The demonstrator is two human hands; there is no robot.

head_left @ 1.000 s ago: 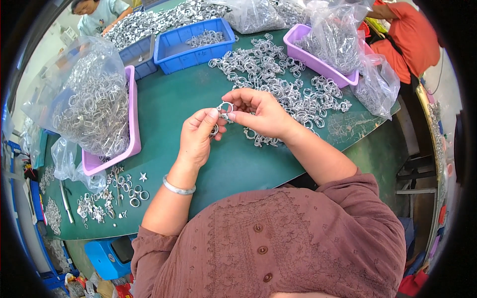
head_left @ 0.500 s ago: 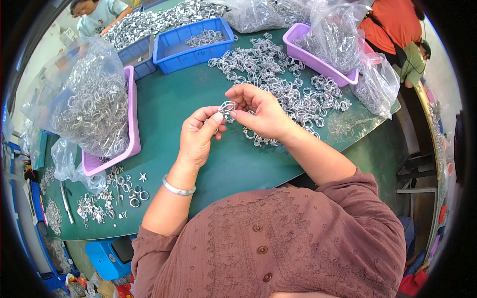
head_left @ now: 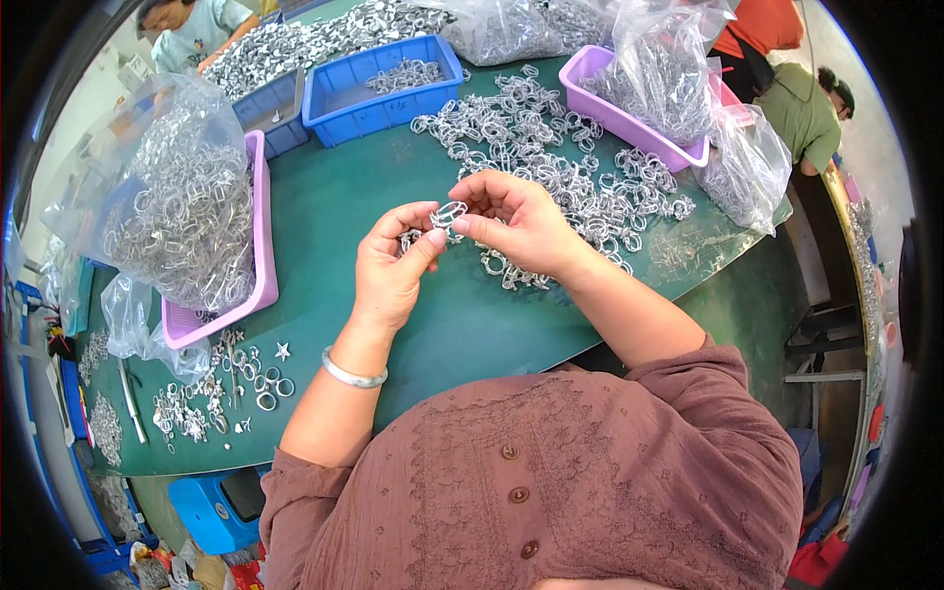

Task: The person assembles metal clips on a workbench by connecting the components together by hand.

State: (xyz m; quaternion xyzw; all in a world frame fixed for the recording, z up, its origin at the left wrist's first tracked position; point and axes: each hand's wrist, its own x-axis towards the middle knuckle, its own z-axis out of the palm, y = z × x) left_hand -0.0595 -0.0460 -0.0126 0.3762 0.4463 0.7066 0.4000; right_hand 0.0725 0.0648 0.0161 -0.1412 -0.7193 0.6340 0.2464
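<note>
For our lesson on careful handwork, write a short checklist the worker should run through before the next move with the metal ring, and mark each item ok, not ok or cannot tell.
1. Metal ring held by both hands: ok, left hand and right hand pinch it.
2. Ring lifted off the green table: ok.
3. Loose rings pile close to the right hand: ok.
4. Ring seated correctly between the fingertips: cannot tell, too small.
5. Table free under the hands: ok, bare green surface.
6. Bracelet away from the parts: ok.

Brown embroidered buttoned blouse [head_left: 551,482], rolled sleeves, silver bangle [head_left: 352,374]
</note>
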